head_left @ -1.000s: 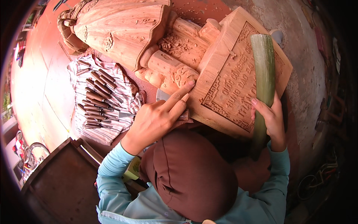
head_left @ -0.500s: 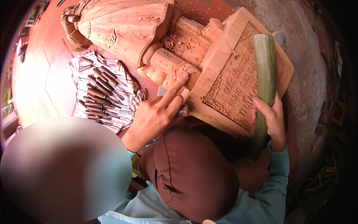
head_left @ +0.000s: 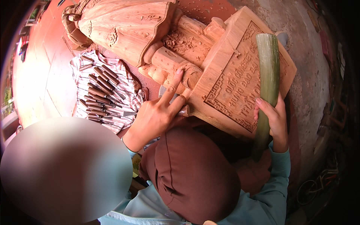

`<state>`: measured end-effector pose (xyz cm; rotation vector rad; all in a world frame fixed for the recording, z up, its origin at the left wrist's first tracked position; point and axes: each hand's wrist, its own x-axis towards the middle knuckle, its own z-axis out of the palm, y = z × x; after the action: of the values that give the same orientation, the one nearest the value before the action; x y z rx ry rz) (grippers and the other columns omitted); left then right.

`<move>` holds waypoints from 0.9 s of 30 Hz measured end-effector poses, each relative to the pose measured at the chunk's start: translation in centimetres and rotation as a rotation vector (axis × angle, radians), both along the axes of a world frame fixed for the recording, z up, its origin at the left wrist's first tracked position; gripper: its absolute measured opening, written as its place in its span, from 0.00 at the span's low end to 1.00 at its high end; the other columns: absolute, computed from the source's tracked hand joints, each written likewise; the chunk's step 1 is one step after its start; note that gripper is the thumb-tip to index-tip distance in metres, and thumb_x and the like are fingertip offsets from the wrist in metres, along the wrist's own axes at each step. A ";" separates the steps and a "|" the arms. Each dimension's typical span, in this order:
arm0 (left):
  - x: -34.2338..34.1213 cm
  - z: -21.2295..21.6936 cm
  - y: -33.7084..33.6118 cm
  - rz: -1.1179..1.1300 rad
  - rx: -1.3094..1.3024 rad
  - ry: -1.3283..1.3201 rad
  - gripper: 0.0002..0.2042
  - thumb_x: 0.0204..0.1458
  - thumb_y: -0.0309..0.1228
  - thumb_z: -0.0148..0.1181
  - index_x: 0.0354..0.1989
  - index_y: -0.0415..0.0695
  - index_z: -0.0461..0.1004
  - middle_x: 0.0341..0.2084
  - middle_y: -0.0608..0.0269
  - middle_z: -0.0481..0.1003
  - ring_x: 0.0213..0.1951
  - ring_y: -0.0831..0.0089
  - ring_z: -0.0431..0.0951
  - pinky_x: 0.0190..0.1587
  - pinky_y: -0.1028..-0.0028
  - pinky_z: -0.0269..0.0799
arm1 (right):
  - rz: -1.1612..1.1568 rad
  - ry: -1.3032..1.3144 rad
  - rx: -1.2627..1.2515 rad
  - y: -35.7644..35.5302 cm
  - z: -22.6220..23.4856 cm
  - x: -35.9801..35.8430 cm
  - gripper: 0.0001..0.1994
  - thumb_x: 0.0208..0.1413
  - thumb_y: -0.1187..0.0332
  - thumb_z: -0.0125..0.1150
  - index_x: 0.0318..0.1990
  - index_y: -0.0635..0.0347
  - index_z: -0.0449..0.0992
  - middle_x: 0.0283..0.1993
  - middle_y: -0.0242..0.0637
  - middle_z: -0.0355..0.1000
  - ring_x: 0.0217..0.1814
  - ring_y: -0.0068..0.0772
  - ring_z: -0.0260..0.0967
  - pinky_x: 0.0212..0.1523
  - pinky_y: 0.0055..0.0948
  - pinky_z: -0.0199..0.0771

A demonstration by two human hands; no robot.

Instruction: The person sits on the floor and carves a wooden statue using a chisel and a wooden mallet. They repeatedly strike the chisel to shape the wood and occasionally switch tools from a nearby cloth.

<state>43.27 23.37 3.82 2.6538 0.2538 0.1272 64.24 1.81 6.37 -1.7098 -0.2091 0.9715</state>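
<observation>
My right hand (head_left: 273, 114) is wrapped round the lower half of a long, slightly curved green club (head_left: 268, 67), which stands up in front of the carved base. My left hand (head_left: 155, 116) has its index finger stretched out at the carved boot of a wooden statue (head_left: 123, 28). Its other fingers are curled, and the end of a brown-handled carving tool (head_left: 184, 111) shows beside the palm; the tool's blade is hidden. The statue lies on its side, its feet joined to a block base (head_left: 232, 86) with raised lettering and a patterned border.
Several brown-handled carving tools (head_left: 98, 93) lie on a striped cloth (head_left: 80, 67) at the left. Wood chips (head_left: 197, 9) are scattered on the red floor. My brown-clad knee (head_left: 191, 176) is in front of me. A bicycle wheel (head_left: 308, 191) shows at the lower right.
My left index finger has slid a little to the left along the carved boot. The green club and my right hand have barely shifted.
</observation>
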 end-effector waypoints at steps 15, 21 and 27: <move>0.0 2.5 -1.3 0.015 -0.355 -0.310 0.20 0.43 0.26 0.62 0.44 0.44 0.61 0.33 0.56 0.67 0.25 0.65 0.75 0.16 0.71 0.68 | -0.013 -0.002 0.006 0.2 -0.1 -0.1 0.17 0.52 0.73 0.58 0.49 0.64 0.62 0.27 0.36 0.64 0.20 0.24 0.64 0.21 0.23 0.67; 9.6 4.5 -5.7 -0.124 -0.143 -0.509 0.15 0.53 0.43 0.54 0.43 0.49 0.69 0.25 0.66 0.67 0.23 0.69 0.73 0.17 0.71 0.65 | -0.062 -0.103 0.057 -1.0 -1.0 0.5 0.23 0.51 0.73 0.60 0.54 0.64 0.61 0.38 0.35 0.66 0.28 0.26 0.67 0.26 0.26 0.72; 17.3 1.1 -6.8 0.343 -0.229 -0.593 0.16 0.51 0.49 0.54 0.35 0.48 0.70 0.22 0.62 0.72 0.22 0.62 0.75 0.18 0.66 0.67 | 0.010 -0.084 -0.152 -1.0 3.5 2.7 0.22 0.52 0.74 0.60 0.54 0.61 0.61 0.31 0.32 0.66 0.24 0.20 0.64 0.23 0.21 0.68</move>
<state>60.58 16.53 4.94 2.2032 0.4820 0.9151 66.97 0.82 9.82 -1.8917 -0.2032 0.9441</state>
